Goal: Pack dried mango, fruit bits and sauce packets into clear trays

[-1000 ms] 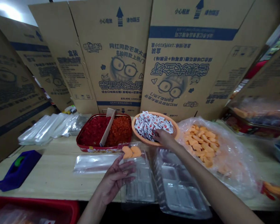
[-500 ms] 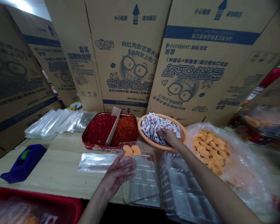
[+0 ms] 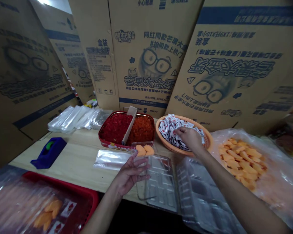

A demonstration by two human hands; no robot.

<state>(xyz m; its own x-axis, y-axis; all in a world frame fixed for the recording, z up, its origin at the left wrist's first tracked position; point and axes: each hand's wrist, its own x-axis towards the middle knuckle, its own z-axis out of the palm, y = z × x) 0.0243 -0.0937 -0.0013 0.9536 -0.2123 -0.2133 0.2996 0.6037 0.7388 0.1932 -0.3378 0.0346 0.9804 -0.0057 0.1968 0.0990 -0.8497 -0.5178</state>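
Observation:
My left hand [image 3: 133,172] grips a clear plastic tray [image 3: 143,191] by its left side, fingers lying across it. Two orange candy pieces [image 3: 145,150] sit in the tray's far compartment. Over the peach-coloured basket [image 3: 208,138], my right hand [image 3: 190,138] pinches at one of the small white sachets [image 3: 169,125] heaped in it; the fingertips partly hide the sachet. Under and beside the held tray lies a stack of clear trays [image 3: 162,182]. A red tin [image 3: 104,140] with red bits and orange-red bits, split by a cardboard strip, stands behind my left hand.
A clear bag of orange candy pieces [image 3: 244,159] lies at right, near larger clear trays [image 3: 200,188]. Clear plastic sleeves [image 3: 112,159], a blue tape dispenser [image 3: 48,152] and a red crate [image 3: 88,193] of packed trays are at left. Cardboard boxes [image 3: 146,65] wall the back.
The view has turned, bringing more of the red crate into sight. My right hand stays at the sachets, its fingers now closed on one. My left hand still holds the tray.

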